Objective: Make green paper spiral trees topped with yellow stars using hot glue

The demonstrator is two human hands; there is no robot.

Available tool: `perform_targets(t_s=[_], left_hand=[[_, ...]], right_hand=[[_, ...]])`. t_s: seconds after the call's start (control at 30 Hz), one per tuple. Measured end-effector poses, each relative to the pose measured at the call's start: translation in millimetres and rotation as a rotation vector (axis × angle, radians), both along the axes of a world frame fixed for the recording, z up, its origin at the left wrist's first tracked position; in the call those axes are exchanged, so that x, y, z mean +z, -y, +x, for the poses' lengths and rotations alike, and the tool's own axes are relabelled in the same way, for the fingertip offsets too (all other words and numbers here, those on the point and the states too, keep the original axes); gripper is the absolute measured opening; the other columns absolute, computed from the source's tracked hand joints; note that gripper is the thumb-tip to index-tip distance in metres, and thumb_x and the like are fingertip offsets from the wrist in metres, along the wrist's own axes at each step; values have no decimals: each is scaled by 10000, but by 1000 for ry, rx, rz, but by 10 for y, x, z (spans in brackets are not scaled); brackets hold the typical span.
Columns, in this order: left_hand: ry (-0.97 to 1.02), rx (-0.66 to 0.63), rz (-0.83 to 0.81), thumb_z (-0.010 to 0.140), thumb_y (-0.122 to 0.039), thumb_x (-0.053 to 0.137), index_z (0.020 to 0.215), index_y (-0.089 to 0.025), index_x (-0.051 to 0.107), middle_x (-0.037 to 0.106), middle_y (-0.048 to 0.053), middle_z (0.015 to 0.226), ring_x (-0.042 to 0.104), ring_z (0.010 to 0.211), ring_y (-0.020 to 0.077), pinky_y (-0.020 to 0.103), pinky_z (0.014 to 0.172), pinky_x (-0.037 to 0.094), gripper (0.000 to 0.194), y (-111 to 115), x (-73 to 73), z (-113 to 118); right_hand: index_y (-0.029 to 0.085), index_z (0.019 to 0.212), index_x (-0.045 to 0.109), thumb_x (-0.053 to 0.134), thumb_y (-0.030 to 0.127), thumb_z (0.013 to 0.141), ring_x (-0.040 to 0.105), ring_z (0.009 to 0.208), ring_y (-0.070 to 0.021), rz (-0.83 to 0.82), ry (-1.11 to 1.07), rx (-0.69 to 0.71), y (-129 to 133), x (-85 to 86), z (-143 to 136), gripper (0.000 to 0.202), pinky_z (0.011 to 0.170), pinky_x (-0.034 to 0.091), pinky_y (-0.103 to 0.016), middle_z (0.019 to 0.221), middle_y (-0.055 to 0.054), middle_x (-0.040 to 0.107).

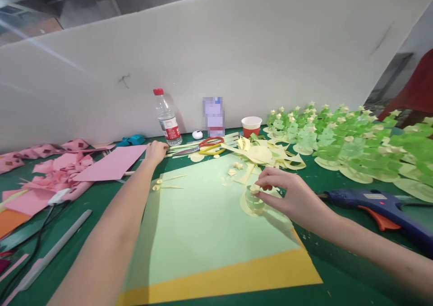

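Note:
My right hand is closed in a pinch on a small pale yellow paper piece, just above a round pale paper base. That base rests on the right part of a light green paper sheet. At the back left of the sheet, my left hand has its fingers together at the ends of thin paper strips; what it grips is too small to make out. Two thin strips with curled ends lie on the sheet's left side. Small folded stars lie near its back edge.
Red-handled scissors, a bottle, a phone and a paper cup stand or lie at the back. Green paper plants fill the back right. A blue glue gun lies right, pink paper left.

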State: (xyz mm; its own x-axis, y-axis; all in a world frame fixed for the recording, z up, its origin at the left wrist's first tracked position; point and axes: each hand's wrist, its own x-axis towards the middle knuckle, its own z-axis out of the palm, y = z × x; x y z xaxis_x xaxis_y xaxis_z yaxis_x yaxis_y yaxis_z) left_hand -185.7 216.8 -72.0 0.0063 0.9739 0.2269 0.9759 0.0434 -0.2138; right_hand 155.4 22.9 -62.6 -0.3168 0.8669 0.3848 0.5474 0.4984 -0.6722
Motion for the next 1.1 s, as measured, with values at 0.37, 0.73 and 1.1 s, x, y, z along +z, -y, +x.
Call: perform_targets(t_s=[0.37,0.73,1.1], left_hand=[[130,29,219,837,-281,481,1038,-148,534,549,75,1083,541,957,195,412,819,446,246,69,225,22],[644,-13,637,830,-282,494,1068,-134,513,540,79,1089,544,951,201,411,797,458,280,276,721,9],[1333,-420,835,698,18,470,714,-134,568,539,-49,607,557,586,44,251,708,496,182,1334,1326,561]], right_hand=[[164,662,598,519,135,741,497,619,-105,-5,13,6,-5,-5,9,116,582,432,-223,707,-24,553],[160,661,608,514,138,737,509,617,-112,34,12,29,-8,-13,6,123,568,429,-226,703,-33,559],[152,662,602,521,146,733,501,600,-116,61,21,30,-14,-25,11,108,562,426,-239,696,-39,561]])
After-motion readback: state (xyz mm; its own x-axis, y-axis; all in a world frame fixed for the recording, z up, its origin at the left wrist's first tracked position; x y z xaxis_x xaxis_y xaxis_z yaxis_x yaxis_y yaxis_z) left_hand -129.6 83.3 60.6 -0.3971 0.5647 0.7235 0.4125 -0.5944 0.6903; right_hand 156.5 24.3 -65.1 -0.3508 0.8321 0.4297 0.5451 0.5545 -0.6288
